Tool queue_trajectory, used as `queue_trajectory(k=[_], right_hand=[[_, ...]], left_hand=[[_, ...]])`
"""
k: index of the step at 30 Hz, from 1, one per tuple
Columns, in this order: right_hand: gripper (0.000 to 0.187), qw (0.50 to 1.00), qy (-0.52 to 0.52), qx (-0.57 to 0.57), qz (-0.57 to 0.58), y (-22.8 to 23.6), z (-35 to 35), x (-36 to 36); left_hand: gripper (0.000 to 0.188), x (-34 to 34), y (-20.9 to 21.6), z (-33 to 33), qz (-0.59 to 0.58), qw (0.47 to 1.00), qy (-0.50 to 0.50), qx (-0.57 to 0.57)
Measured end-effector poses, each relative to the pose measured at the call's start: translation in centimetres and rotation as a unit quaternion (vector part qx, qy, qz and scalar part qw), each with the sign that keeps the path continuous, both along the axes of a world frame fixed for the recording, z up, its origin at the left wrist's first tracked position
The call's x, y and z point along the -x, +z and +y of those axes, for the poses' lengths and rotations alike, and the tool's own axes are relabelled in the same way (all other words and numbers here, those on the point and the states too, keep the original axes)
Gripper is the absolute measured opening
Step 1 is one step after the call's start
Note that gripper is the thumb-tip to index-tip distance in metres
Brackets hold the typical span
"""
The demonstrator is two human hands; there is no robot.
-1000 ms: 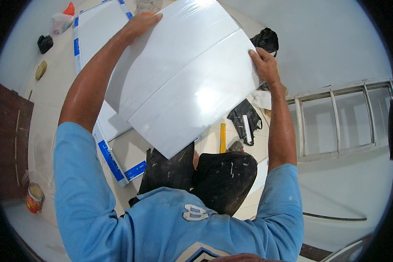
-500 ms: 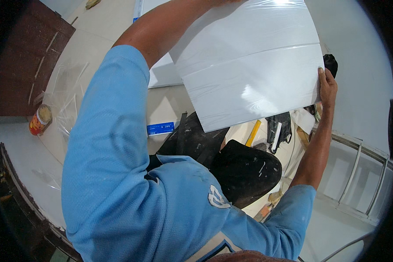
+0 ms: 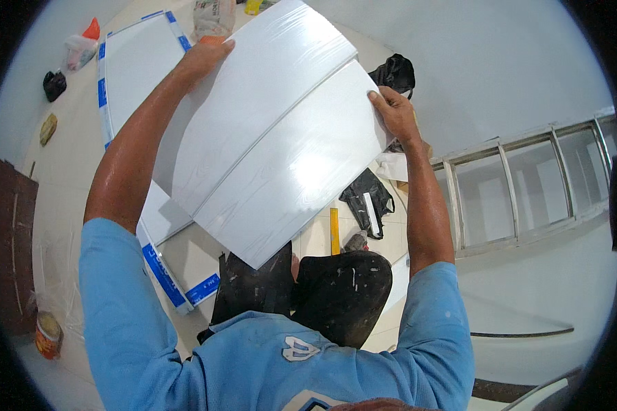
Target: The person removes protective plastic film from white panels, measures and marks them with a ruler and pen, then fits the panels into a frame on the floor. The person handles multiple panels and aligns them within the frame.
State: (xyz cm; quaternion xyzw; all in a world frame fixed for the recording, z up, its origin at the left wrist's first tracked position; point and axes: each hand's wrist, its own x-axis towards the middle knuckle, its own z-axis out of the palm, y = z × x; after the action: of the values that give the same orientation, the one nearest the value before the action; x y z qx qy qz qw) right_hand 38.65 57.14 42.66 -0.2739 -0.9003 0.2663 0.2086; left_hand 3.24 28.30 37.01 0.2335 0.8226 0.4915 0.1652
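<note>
A glossy white panel [image 3: 274, 151] with faint wood grain and a groove across its face is held up slantwise in front of me. My left hand [image 3: 211, 58] grips its far left edge, thumb on the face and the other fingers hidden. On the right edge, my right hand [image 3: 396, 113] is closed with the thumb on top and fingers behind. The lower corner hangs over my black trouser leg [image 3: 257, 291]. Beneath and to the left, a larger white board [image 3: 140, 68] with blue strips along its edges lies on the floor, partly covered by the held panel.
A metal ladder [image 3: 517, 240] stands along the right wall. Near my knees lie a yellow bar [image 3: 334, 229] and a black bag [image 3: 355, 194] with a white strip on it. A printed sack [image 3: 214, 17] lies far off; a round container [image 3: 48, 335] stands at the left.
The white panel has turned and shifted left, its lower corner now nearer my legs. My left hand has come into view on its left edge. My view has swung, showing more of the board.
</note>
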Motion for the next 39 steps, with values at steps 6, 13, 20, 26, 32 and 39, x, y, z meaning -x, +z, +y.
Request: queue_trajectory(k=[6,13,20,26,32,39], right_hand=[[0.054,1.000,-0.010,-0.002,0.020,0.6,-0.6,-0.4],[0.045,0.999,0.008,-0.010,0.037,-0.7,1.5,-0.4],[0.044,0.999,0.000,-0.036,-0.018,-0.7,1.4,0.5],[0.054,0.998,-0.044,-0.036,0.013,-1.5,3.3,-0.5],[0.053,1.000,-0.023,-0.014,0.008,-3.6,5.6,0.2],[0.060,0.997,-0.067,-0.031,-0.011,-2.2,6.8,-4.3]], left_hand=[[0.075,0.4,1.7,0.0,-0.033,0.999,-0.038,-0.006],[0.073,0.0,1.4,-0.1,-0.003,1.000,-0.027,0.002],[0.084,0.8,-1.6,-0.1,0.114,0.987,-0.101,-0.055],[0.079,2.4,-1.3,3.8,0.033,0.999,-0.023,-0.011],[0.104,2.4,-2.6,3.0,0.005,1.000,0.021,-0.004],[0.089,5.2,-3.9,2.7,0.131,0.987,-0.090,0.035]])
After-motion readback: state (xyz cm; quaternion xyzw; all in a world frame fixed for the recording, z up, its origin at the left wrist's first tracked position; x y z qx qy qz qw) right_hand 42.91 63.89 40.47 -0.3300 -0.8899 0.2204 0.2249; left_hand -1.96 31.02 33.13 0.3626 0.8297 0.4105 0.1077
